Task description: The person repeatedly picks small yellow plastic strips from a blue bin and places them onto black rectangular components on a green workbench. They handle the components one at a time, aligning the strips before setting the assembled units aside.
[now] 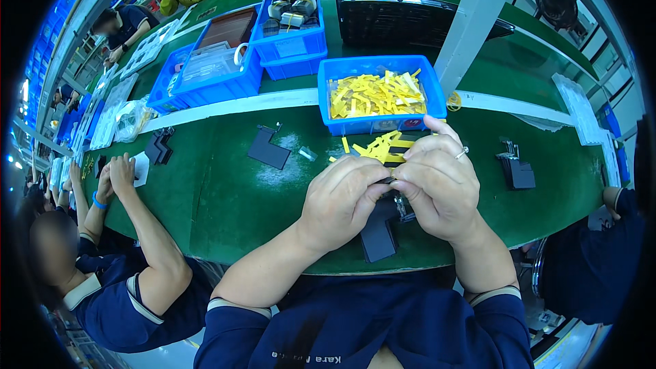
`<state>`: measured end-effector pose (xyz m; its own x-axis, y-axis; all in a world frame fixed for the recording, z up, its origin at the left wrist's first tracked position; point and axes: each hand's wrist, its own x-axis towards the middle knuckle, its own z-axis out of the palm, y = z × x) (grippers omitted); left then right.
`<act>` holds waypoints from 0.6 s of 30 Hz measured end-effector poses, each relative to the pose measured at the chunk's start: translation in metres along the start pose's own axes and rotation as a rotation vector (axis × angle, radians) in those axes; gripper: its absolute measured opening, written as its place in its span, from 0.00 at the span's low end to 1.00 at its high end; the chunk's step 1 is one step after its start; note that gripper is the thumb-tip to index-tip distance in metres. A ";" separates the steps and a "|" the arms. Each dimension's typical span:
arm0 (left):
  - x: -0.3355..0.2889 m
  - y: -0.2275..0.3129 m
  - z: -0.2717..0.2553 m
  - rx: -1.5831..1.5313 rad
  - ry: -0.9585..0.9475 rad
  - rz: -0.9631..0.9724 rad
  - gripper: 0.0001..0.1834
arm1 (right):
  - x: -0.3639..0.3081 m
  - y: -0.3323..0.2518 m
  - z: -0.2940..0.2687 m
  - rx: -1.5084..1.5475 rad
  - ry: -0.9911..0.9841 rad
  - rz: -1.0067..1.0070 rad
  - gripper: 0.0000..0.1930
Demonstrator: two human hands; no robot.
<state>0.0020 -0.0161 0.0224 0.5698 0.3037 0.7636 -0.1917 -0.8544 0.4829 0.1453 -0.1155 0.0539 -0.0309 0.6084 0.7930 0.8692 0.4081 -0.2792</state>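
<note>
My left hand (336, 199) and my right hand (443, 190) meet over the near middle of the table, fingertips closed together. Both pinch a small dark piece (387, 180), mostly covered by the fingers, so its kind does not show. Below them lies a dark grey angled part (378, 238) with metal fittings at its upper right, partly hidden by the hands. Just beyond my fingers, yellow strips (377, 147) form a loose pile, with some black strips among them. A ring is on my right hand.
A blue bin (377, 125) of yellow strips stands beyond the pile. Similar dark parts lie left (268, 149) and right (521, 175). Blue crates (290, 46) stand far left, near a white post (475, 27). A co-worker's hands (121, 174) work at the left; another person sits right.
</note>
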 end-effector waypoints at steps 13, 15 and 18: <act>-0.010 -0.008 0.001 -0.771 0.087 -0.586 0.11 | -0.005 0.009 0.009 0.439 0.213 0.408 0.18; -0.009 -0.012 0.003 -0.943 0.098 -0.589 0.11 | -0.008 0.012 0.011 0.670 0.205 0.614 0.23; -0.010 -0.012 0.002 -0.990 0.005 -0.585 0.10 | -0.006 0.010 0.004 0.873 -0.030 0.691 0.26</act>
<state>-0.0002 -0.0096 0.0083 0.7759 0.5483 0.3121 -0.4440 0.1232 0.8875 0.1522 -0.1121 0.0442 0.3037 0.9011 0.3095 0.0584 0.3066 -0.9501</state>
